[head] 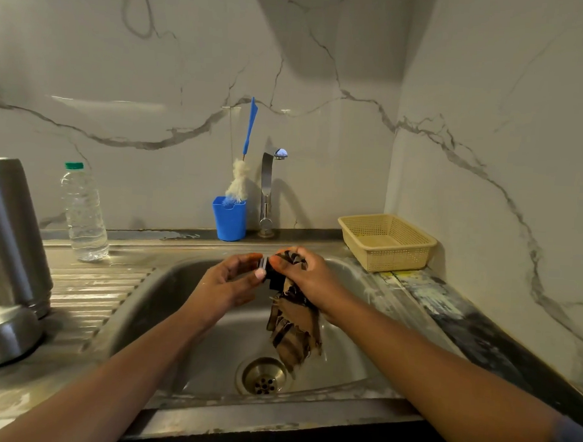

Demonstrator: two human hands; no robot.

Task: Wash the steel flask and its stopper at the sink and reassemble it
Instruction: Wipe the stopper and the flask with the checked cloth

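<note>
Left hand [233, 282]: centre of the frame, over the sink [165, 292]. The forearm comes up from the lower left, the palm is turned inward, and the thumb and curled fingertips pinch the left end of the stopper [268, 270].
Right hand [309, 276]: just right of centre, with the forearm coming in from the lower right. The fingers are closed round a bunched brown checked cloth [294, 332], and the thumb presses it against the stopper's right end.
Stopper: black with a steel band, held between the two hands above the basin. Much of it is hidden, so its shape is unclear.
Cloth: its loose end hangs down towards the drain [264, 376].
Flask [9, 229]: left edge of the frame, upright on the ribbed drainboard. It is well apart from the hands.
Steel cup [4, 334]: lower left, touching the flask's base.
Behind the sink: tap [267, 192], with a blue holder [229, 219] beside it holding a brush [240, 181].
Left of the holder: plastic bottle [83, 213].
Right: yellow basket [387, 242].
</note>
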